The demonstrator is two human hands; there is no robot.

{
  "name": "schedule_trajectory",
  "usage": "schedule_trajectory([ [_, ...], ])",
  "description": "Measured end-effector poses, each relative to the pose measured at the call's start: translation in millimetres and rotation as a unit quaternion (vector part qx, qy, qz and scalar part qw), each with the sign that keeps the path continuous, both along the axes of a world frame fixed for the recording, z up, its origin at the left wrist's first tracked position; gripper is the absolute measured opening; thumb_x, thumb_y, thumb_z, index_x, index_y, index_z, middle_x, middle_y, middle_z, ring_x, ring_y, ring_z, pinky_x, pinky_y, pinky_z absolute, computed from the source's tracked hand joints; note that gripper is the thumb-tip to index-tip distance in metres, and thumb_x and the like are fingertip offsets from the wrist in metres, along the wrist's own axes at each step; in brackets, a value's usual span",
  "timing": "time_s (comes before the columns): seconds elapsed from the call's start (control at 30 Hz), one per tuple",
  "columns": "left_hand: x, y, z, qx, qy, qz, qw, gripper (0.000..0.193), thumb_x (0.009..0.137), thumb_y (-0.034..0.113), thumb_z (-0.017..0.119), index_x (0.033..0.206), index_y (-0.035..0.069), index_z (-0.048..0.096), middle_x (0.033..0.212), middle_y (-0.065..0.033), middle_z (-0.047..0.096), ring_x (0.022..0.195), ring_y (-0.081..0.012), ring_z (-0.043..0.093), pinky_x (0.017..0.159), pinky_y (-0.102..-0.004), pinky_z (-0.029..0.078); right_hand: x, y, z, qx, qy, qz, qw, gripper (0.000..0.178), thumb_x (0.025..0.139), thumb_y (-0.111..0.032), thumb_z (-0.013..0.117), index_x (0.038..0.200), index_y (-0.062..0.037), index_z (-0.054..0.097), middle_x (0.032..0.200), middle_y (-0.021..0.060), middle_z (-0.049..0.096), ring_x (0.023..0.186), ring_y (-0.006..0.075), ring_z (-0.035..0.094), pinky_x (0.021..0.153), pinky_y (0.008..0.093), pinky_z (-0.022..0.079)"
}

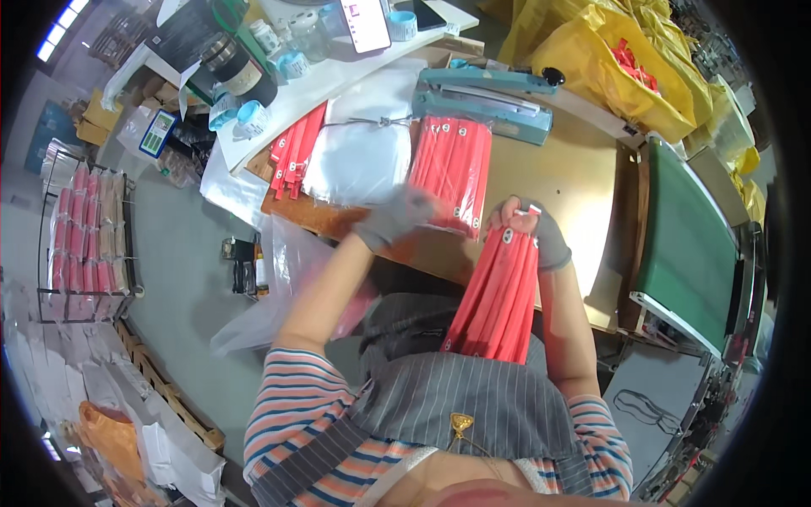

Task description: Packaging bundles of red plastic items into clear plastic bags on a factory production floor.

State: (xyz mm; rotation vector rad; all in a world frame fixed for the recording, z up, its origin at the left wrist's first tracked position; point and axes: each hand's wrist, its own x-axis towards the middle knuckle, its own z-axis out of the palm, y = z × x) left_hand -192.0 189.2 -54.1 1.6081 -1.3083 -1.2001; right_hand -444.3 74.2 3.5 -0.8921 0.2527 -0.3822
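In my right hand (541, 235), gloved in grey with bare fingertips, the upper ends of a bundle of long red strips (498, 296) are gripped. The strips have small round white marks near their ends and hang down against my apron. My left hand (395, 217), also in a grey glove, is smeared by motion at the lower left of a clear bag of red strips (452, 173); whether it touches the bag I cannot tell. Left of that bag lies a stack of clear plastic bags (359, 160) with a dark tie across it. More red strips (297, 154) lie loose beyond its left edge.
A teal hand-lever bag sealer (490, 103) stands at the table's back. To the right is a green conveyor belt (688, 245). Yellow bags (612, 76) fill the back right. A white shelf holds a phone (365, 24) and a tumbler (238, 69). A wire rack (89, 237) stands left.
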Motion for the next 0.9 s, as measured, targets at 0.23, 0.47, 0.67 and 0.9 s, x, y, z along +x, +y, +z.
schedule_trajectory([
  [0.23,156.9,19.6,-9.4,-0.028,-0.314,0.130,0.940,0.033,0.077,0.033,0.067,0.086,0.001,0.063,0.080,-0.0154,0.065,0.074,-0.0279,0.062,0.069,-0.0354,0.048,12.0,3.3,-2.7,0.032,-0.001,-0.030,0.999,0.019,0.079,-0.020,0.058,0.081,-0.0010,0.056,0.083,0.0134,0.060,0.080,0.0251,0.059,0.075,0.0359,0.047],
  [0.47,94.5,-4.2,44.9,-0.341,-0.136,0.331,0.869,0.023,0.090,0.024,0.054,0.078,0.005,0.062,0.064,-0.0077,0.058,0.063,-0.0155,0.058,0.056,-0.0295,0.046,11.9,0.1,3.9,0.021,0.032,0.006,0.999,0.034,0.077,-0.019,0.059,0.104,0.0020,0.056,0.085,0.0116,0.063,0.083,0.0227,0.062,0.079,0.0346,0.049],
  [0.67,-113.8,-13.9,55.3,-0.329,-0.057,0.242,0.911,0.022,0.093,0.015,0.048,0.097,0.001,0.064,0.072,-0.0083,0.060,0.068,-0.0112,0.057,0.066,-0.0266,0.047,22.8,9.9,13.4,0.007,0.060,-0.043,0.997,0.028,0.079,-0.013,0.058,0.104,0.0015,0.057,0.086,0.0116,0.064,0.081,0.0207,0.062,0.077,0.0323,0.050],
  [0.9,-81.9,-36.3,62.9,-0.215,0.228,0.359,0.879,0.022,0.088,0.017,0.057,0.074,-0.001,0.058,0.058,-0.0037,0.053,0.056,-0.0102,0.052,0.054,-0.0272,0.044,-51.2,-7.7,-27.3,0.072,-0.049,-0.119,0.989,0.052,0.078,-0.018,0.060,0.125,0.0018,0.048,0.080,0.0111,0.062,0.082,0.0253,0.061,0.078,0.0355,0.051],
])
